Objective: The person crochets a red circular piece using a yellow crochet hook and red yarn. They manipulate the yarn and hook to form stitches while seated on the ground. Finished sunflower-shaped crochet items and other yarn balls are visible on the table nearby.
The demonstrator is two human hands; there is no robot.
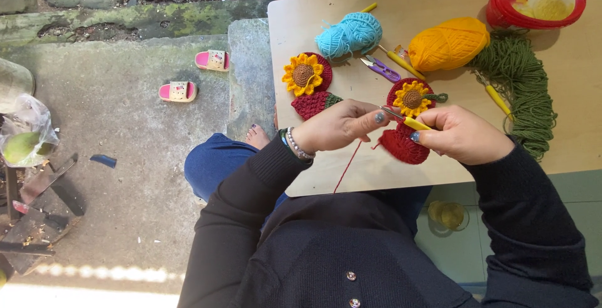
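The hook [414,122] is pinched in the right hand [461,135]; the red piece [401,145] is gripped by left hand [338,125] fingers; yarn [348,167] is best kept taut.

Your left hand [338,126] reaches in from the left, wrist bent slightly, fingers curled and thumb meeting forefinger in a closed pinch. Just right of that grip, your right hand [461,134] is curled tight too (fingertips tucked under, knuckles up). Both forearms, in dark sleeves, angle inward, hands close but not touching.
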